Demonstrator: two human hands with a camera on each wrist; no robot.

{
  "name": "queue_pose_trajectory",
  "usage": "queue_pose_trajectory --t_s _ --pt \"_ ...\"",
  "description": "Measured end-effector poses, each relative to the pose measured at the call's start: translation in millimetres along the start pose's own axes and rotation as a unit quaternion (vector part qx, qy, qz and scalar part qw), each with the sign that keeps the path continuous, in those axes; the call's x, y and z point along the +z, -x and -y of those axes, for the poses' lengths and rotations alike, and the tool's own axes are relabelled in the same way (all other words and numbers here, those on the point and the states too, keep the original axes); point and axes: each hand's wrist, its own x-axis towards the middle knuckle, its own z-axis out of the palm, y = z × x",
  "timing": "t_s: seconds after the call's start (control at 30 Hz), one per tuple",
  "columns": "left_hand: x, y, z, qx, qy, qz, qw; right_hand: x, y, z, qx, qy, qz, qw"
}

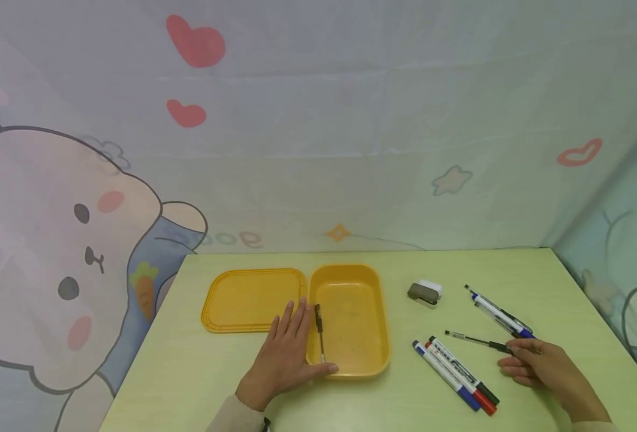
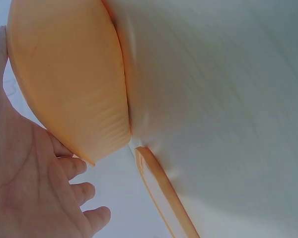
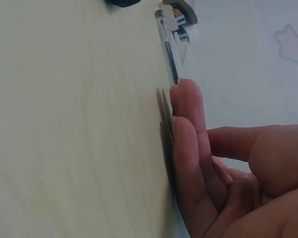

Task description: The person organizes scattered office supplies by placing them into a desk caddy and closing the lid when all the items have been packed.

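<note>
Right hand (image 1: 546, 367) pinches a pen (image 1: 472, 339); left hand (image 1: 281, 366) rests on a box (image 1: 384, 324)

The pen is right of the box, its thin end pointing that way, its dark end at the right hand's fingertips. Thumb and fingers appear to pinch it; whether it is off the table (image 1: 432, 414) I cannot tell. I judge the step in hand to be taking up this pen; the next move seems to call for a firm pinch and a lift clear of the three markers (image 1: 460, 377) nearby. The left hand is spread, fingers straight along the box's left rim, thumb across its near corner. Inside, by the left wall, lies a second pen (image 1: 319, 324).

Just left of the box, the lid (image 1: 254, 300) lies flat. Farther back are a stapler (image 1: 423, 293) and, rightward, a blue marker (image 1: 496, 311) with at least one pen alongside.

The table is pale yellow-green, with a cloth (image 1: 351, 120) behind it, printed with hearts, a star and a cartoon animal.
</note>
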Motion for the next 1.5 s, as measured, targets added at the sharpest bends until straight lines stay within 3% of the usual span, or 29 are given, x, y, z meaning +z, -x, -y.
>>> queue_pose_trajectory --t_s 0.5,0.8,1.5 --pt "1.7 0.1 0.4 0.003 0.006 -0.009 0.9999 3.9 -1.6 1.0 0.006 0.054 -0.017 0.9984" --pt "0.1 0.5 -0.3 0.002 0.006 -0.008 1.0 7.9 -1.0 1.8 -0.014 0.162 -0.017 0.9866" --pt "-0.2 0.6 0.7 0.0 0.01 0.0 1.0 7.9 0.6 7.3 -0.043 0.231 -0.007 0.9721"
